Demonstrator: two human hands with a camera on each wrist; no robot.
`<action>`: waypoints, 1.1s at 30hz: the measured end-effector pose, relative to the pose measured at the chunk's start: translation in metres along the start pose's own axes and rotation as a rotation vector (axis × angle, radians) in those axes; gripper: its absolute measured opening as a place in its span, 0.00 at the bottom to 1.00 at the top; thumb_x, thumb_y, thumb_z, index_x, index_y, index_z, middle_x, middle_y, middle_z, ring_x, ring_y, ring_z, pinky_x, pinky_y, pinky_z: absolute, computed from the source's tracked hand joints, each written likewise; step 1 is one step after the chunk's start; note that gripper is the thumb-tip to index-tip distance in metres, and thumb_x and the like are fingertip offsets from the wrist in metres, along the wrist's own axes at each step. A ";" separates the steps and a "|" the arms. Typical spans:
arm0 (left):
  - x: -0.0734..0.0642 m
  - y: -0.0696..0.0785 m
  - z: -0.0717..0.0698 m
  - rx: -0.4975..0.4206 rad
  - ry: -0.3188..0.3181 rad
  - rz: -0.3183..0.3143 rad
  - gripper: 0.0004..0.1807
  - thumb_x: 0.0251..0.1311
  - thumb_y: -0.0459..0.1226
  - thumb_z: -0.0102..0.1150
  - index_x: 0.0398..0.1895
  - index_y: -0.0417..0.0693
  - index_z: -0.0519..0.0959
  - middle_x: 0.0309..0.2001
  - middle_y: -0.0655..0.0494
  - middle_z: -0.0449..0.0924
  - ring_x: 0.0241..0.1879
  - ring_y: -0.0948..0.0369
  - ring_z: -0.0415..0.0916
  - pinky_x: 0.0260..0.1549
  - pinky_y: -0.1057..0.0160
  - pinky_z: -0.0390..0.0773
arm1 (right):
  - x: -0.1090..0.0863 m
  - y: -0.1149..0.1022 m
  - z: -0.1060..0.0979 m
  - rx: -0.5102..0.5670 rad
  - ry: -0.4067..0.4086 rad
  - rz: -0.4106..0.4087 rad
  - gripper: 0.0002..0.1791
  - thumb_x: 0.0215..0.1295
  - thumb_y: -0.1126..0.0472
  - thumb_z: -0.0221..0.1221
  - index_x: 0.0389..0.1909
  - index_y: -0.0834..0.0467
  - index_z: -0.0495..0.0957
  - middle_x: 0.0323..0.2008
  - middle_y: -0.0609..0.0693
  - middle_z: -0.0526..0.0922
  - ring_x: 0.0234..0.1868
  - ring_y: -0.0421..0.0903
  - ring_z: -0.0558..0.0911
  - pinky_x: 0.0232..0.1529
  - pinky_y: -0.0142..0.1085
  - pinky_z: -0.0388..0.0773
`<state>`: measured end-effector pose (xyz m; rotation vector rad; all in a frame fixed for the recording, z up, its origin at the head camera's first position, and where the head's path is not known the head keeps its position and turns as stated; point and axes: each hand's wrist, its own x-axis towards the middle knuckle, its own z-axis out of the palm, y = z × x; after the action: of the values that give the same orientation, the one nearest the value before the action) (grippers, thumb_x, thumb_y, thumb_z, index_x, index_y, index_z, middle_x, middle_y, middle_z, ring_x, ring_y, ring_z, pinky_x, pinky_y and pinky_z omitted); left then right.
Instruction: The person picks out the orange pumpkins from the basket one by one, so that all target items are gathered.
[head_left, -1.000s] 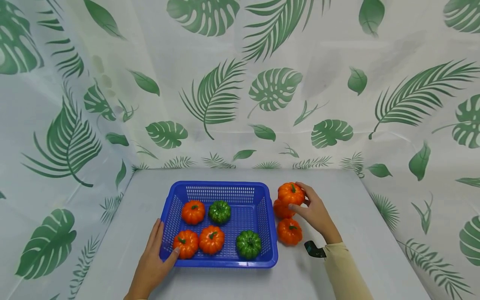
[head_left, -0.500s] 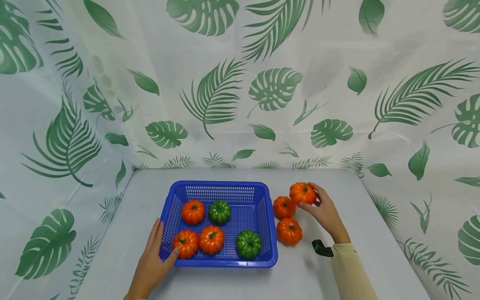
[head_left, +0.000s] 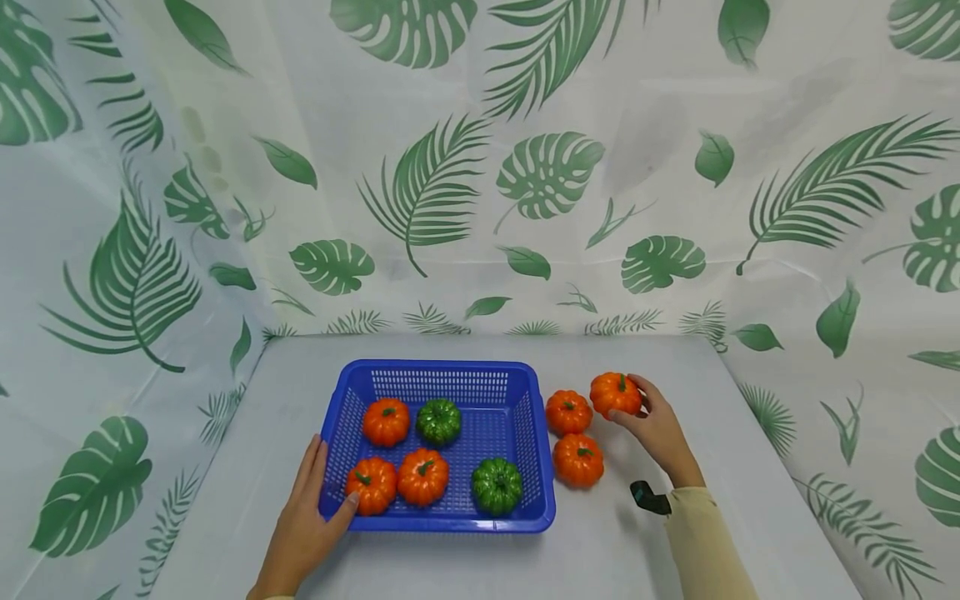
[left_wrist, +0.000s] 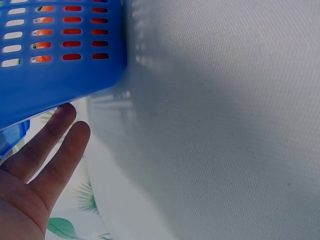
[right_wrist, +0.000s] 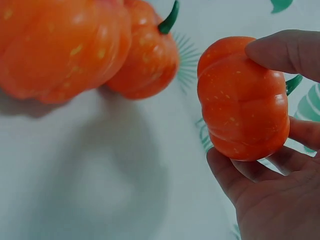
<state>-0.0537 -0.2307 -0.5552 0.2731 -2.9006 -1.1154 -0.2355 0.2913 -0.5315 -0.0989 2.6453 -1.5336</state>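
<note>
We count six glossy, ribbed orange pumpkins (head_left: 423, 477) and two green ones (head_left: 497, 487). Our right hand (head_left: 662, 429) grips one green-stemmed orange pumpkin (head_left: 615, 395) toward the white table's (head_left: 450, 567) back right corner. Two sit along the right edge of a blue perforated plastic basket (head_left: 450, 525), which holds three orange, both green. Our left hand (head_left: 306, 523), fingers extended, touches its front left corner.

Orange pumpkin (head_left: 611, 397) in the right hand (head_left: 662, 433), blue basket (head_left: 442, 525) at the left hand (head_left: 303, 518).
Glossy, ribbed and squat, the pumpkin is pinched between the right thumb and fingers, its green stem towards the palm. The rectangular slotted basket stands level, its near-left corner under the left thumb; three orange pumpkins (head_left: 386, 425) and two green pumpkins (head_left: 498, 490) sit apart inside it, between the hands.
</note>
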 end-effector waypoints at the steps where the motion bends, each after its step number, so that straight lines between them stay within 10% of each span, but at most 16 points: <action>1: 0.000 0.000 0.000 0.000 -0.003 -0.003 0.55 0.72 0.56 0.62 0.89 0.45 0.42 0.88 0.49 0.34 0.82 0.34 0.46 0.69 0.29 0.59 | 0.000 0.002 0.000 -0.004 -0.001 0.008 0.48 0.74 0.55 0.67 0.84 0.66 0.51 0.80 0.70 0.56 0.77 0.71 0.61 0.75 0.65 0.63; 33: -0.002 0.004 -0.004 -0.016 -0.017 -0.006 0.54 0.73 0.55 0.62 0.89 0.46 0.42 0.88 0.48 0.34 0.82 0.34 0.46 0.71 0.30 0.56 | 0.008 0.044 0.013 -0.056 -0.044 0.198 0.52 0.73 0.52 0.66 0.85 0.65 0.46 0.82 0.71 0.52 0.79 0.70 0.58 0.77 0.66 0.56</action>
<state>-0.0520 -0.2303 -0.5501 0.2730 -2.9064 -1.1468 -0.2425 0.3005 -0.5763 0.1207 2.5755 -1.3808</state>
